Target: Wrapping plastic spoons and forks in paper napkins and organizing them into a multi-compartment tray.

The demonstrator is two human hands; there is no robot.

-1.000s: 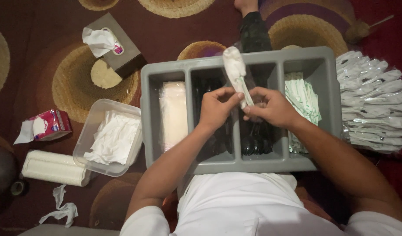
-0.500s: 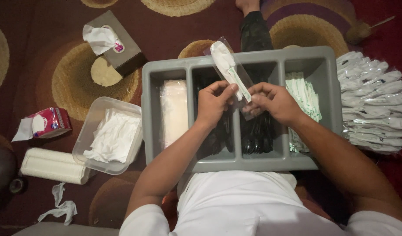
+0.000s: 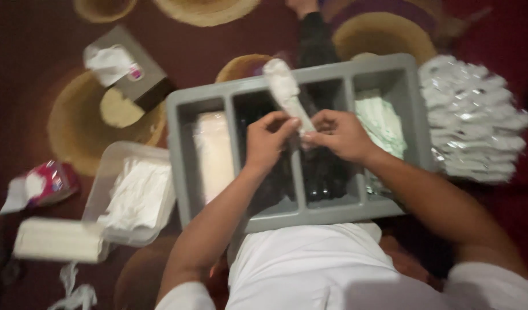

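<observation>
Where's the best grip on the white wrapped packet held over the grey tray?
Probably its lower end, pinched from both sides, as the left hand and right hand do now. The wrapped packet is long and narrow, tilted up and away over the grey tray; its bulbous top looks harder to pinch.

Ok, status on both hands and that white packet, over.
Left hand and right hand both pinch the white wrapped packet. Packet held above grey divided tray. Nothing in the way; picture blurred.
</observation>
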